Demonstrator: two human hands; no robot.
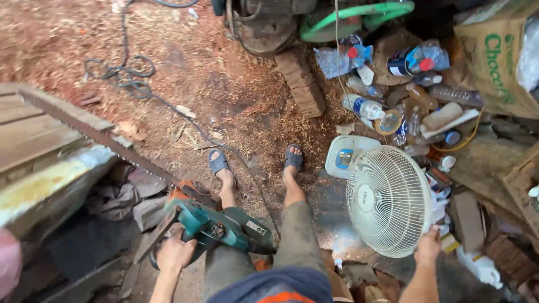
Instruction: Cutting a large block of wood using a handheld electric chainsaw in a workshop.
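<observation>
Here, at the bottom of the frame, the person's left hand [175,253] is clamped on the rear handle of a green electric chainsaw [216,224], carrying it low beside the left leg so the weight hangs from the grip. Its long bar [95,130] runs up and left across the frame, lying over or just above the wooden planks [28,132] at the left edge; whether it touches them I cannot tell. The right hand [428,247], well apart from the left at lower right, is closed on the lower rim of a white fan [388,200], whose grille faces up toward the camera, tilted as if steadied by that grip.

Between the hands stand the two sandalled feet [255,161] on sawdust-covered ground [224,90]. A dark cable [120,73] snakes from the upper left down toward the saw, crossing the open floor. That middle strip is the freest room; the right side is crowded with plastic bottles [393,84] and a pale scale [347,156] just beside the fan. Farther up, a green hose [359,14] loops by dark machinery.
</observation>
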